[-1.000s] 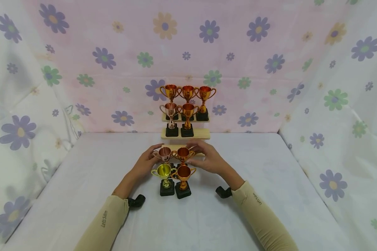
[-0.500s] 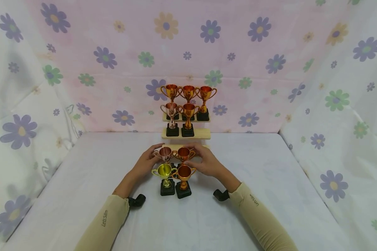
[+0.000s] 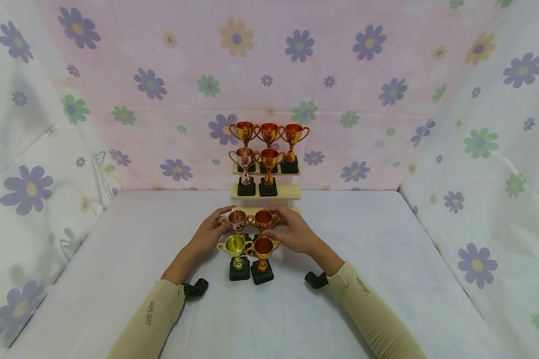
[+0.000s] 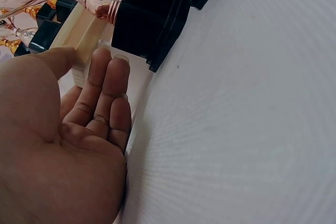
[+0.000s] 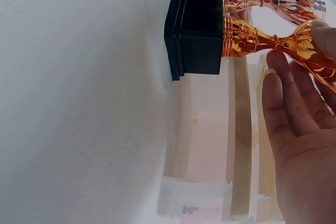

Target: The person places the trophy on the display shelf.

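My right hand (image 3: 298, 233) holds the cup of an orange-gold trophy (image 5: 242, 36), thumb on the near side and fingers behind. Its black base appears to stand on the table. Beside it is a rose-gold trophy (image 3: 237, 220), near the thumb of my left hand (image 3: 206, 233). That hand holds the left end of a tiered wooden shelf (image 4: 80, 39), thumb in front and index finger partly hidden behind; the other fingers bend loosely beneath. In front stand a yellow-gold trophy (image 3: 235, 245) and another orange-gold trophy (image 3: 263, 247), hiding the bases behind them.
Three gold trophies (image 3: 269, 131) stand on the shelf's top tier. Its middle tier (image 3: 289, 191) bears a rose-gold trophy (image 3: 246, 158) and a gold trophy (image 3: 268, 158). A white cloth covers the table (image 3: 364, 234); flowered cloth (image 3: 184, 99) hangs behind.
The right hand has moved slightly left and brought its thumb against the cup of the rear orange-gold trophy. The left hand and the trophies look unmoved.
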Available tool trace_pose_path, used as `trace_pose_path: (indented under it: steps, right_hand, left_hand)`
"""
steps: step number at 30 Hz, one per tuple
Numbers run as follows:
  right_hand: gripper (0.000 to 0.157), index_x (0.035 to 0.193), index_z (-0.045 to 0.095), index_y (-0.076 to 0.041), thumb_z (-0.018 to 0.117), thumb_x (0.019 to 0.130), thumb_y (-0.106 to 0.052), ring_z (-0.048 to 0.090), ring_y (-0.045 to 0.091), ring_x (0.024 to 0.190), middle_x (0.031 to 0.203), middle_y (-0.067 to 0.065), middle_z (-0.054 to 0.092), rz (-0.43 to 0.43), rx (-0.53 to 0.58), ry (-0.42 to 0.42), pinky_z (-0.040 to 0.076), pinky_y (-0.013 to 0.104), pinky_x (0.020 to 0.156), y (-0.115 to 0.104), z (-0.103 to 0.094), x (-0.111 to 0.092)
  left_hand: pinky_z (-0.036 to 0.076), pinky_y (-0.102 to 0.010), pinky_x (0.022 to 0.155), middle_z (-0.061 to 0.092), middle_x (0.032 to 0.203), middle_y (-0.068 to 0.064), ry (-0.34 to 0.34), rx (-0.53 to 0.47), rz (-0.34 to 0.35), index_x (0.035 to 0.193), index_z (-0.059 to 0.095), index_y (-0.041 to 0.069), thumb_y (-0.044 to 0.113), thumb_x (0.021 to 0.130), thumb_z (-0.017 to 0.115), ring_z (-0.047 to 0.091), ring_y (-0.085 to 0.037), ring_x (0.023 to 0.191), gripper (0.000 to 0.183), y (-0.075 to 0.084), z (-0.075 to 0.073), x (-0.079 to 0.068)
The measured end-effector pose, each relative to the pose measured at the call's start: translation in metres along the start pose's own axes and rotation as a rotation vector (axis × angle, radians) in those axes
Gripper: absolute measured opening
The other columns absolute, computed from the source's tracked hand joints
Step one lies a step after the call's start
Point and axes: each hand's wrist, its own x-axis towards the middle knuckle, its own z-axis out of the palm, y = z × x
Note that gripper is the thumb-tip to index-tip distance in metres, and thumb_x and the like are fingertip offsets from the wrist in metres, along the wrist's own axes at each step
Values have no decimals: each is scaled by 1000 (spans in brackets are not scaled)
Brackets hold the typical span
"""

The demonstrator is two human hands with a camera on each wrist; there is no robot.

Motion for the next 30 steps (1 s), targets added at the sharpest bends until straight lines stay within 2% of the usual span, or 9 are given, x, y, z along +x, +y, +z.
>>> trace_pose_path:
  steps: [5, 12, 15, 24, 30]
  right_hand:
    - [54, 143, 56, -7, 80, 95, -7, 70, 19, 109, 127, 8, 69, -9, -11, 10, 59, 46, 95, 3, -2, 0]
    - [52, 142, 58, -8, 81, 95, -9, 69, 18, 112, 129, 8, 68, -34, -43, 23, 58, 38, 96, 3, -6, 0]
    - [52, 142, 58, -7, 81, 95, -8, 70, 19, 108, 127, 8, 69, -41, -47, 31, 59, 39, 94, 2, -8, 0]
    - [52, 141, 59, -5, 82, 94, -5, 70, 22, 109, 129, 11, 70, -37, -45, 75, 58, 39, 98, -1, -18, 0]
    - [53, 140, 59, -4, 81, 92, 0, 68, 22, 106, 127, 12, 70, 36, -19, 126, 57, 39, 99, -6, -26, -1]
  left_hand:
    - [53, -44, 105, 72, 124, -23, -1, -10, -11, 163, 38, 6, 17, 114, 51, 72, -21, 107, 52, 1, 0, 0]
    - [54, -29, 99, 70, 130, -25, -6, -27, -9, 163, 37, 4, 17, 114, 50, 71, -14, 106, 52, 2, -1, 0]
    - [54, -27, 97, 70, 130, -26, -7, -35, -5, 163, 37, 4, 16, 115, 49, 71, -12, 105, 52, 1, -1, -1]
    - [56, -38, 102, 69, 133, -25, -7, -16, -12, 163, 37, 5, 19, 115, 49, 73, -22, 109, 52, 0, -1, 0]
    - [55, -38, 101, 70, 129, -24, -13, -30, -9, 163, 37, 5, 19, 115, 48, 73, -21, 108, 51, 0, 0, 1]
